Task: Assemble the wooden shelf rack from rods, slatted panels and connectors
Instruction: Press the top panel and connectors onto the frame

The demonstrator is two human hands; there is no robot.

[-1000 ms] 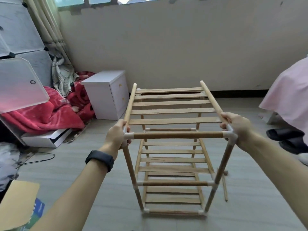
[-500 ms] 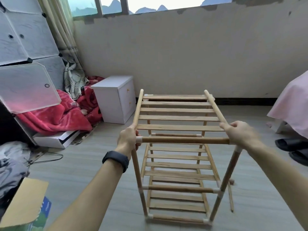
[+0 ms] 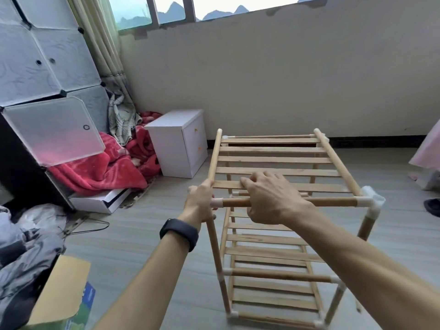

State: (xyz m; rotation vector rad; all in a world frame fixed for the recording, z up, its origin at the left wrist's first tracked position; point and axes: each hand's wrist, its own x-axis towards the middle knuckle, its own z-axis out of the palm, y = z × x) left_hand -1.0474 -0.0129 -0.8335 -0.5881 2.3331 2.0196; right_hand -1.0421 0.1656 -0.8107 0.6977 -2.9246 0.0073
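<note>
The wooden shelf rack (image 3: pixel 281 160) stands upright on the floor with three slatted tiers joined by white plastic connectors. My left hand (image 3: pixel 201 202) grips the near left top corner where rod and connector meet. My right hand (image 3: pixel 269 198) lies over the front top rod (image 3: pixel 333 201) close to the left corner, thumb under the rod and fingers reaching onto the nearest slat. The near right top connector (image 3: pixel 370 198) stands bare, with no hand on it.
A white two-drawer cabinet (image 3: pixel 177 144) stands left of the rack by the wall. Red blankets (image 3: pixel 100 167) and a cube wardrobe (image 3: pixel 47 67) fill the left side. A cardboard box (image 3: pixel 59 298) lies at the lower left. A pink cloth (image 3: pixel 428 148) and a dark shoe (image 3: pixel 432 206) sit at the right.
My right hand has left the near right top corner and moved left along the front rod, close to my left hand. The view has shifted so the rack sits further right.
</note>
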